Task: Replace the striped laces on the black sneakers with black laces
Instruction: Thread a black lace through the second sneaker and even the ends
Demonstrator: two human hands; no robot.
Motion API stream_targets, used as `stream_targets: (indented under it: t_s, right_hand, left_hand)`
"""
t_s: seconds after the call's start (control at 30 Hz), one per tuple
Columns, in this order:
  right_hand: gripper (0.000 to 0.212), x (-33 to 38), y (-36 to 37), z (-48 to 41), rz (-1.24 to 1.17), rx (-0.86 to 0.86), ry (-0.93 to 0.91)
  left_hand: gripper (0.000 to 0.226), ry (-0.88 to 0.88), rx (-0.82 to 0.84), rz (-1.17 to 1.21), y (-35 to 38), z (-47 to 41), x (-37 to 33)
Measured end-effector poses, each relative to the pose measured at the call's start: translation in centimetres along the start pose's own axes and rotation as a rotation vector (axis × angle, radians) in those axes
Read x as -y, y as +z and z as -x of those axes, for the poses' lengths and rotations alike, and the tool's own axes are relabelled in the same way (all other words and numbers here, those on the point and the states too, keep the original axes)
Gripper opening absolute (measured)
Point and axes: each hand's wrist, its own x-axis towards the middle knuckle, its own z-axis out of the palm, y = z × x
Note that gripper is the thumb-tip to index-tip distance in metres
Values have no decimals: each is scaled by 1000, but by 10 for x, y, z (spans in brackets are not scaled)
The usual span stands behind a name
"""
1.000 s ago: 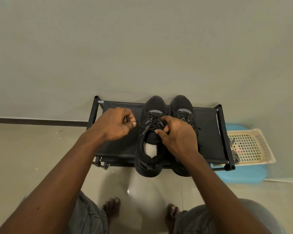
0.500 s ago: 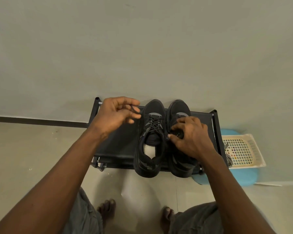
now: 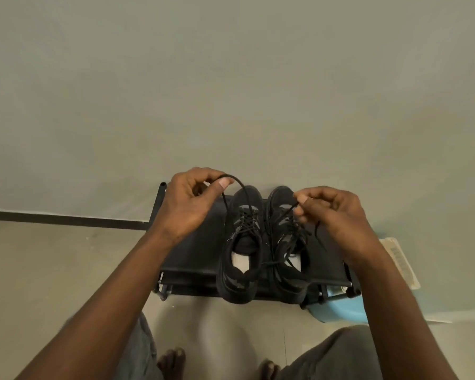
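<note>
The low black rack (image 3: pixel 192 242) stands against the wall. On it the black sneakers sit side by side and touching, the left sneaker (image 3: pixel 242 281) and the right sneaker (image 3: pixel 288 281). Each has its long axis running from you to the wall, toes at the wall and heels hanging over the rack's near edge. Your left hand (image 3: pixel 187 207) is raised over the rack's far left corner, thumb and forefinger pinched on a black lace (image 3: pixel 240 183); it arches up and appears to fall to the left sneaker's eyelets. Your right hand (image 3: pixel 337 218) hovers above the right sneaker, thumb and fingertips nipping a second lace (image 3: pixel 287 212) that runs down into that shoe's lacing, with a loose end dangling just beside the hand. Both shoes look laced in black, so I judge you are snugging and finishing. Draw each lace back along the shoe's length, evenly, so the crossings tighten without lifting the shoe. Keep the two laces apart: a strand lies across the gap between the collars and could tangle.
</note>
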Motion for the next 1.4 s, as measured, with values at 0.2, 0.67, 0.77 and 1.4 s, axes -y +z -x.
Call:
stream_targets:
  t_s: [0.2, 0.67, 0.77, 1.4]
  right_hand:
    - [39, 64, 4, 17, -353, 206, 72]
    - [7, 109, 39, 20, 135, -121, -194]
    - [8, 115, 46, 22, 84, -130, -228]
    - [11, 120, 56, 18, 37, -173, -263]
  left_hand:
    - [16, 8, 30, 168, -2, 7, -45]
    - [13, 43, -3, 14, 1, -9, -127]
    - [14, 65, 0, -59, 8, -11, -135]
    - [6, 53, -161, 77, 16, -18, -146]
